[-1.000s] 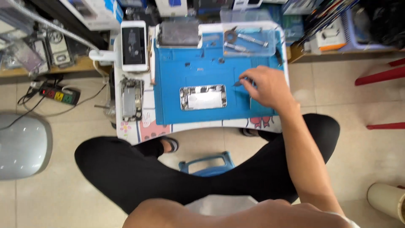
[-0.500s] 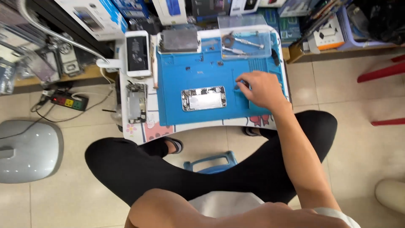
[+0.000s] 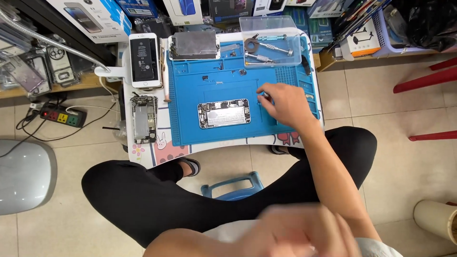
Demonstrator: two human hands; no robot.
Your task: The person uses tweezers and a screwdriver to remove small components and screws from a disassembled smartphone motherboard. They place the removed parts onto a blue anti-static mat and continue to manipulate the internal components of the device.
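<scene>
Left hand [image 3: 295,233] has risen, blurred — grip unclear; right hand [image 3: 283,104] pinches small tool [image 3: 264,95] beside opened phone [image 3: 223,113].

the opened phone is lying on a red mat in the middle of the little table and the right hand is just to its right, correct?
Not quite: the mat is blue, not red, as the head view shows. The opened phone does lie on it mid-table, with the right hand just to its right.

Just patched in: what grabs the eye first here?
The bright blue mat covering the small white table, with an opened phone lying at its centre. The right hand rests on the mat just right of that phone. The left hand is a blur near the camera.
</scene>
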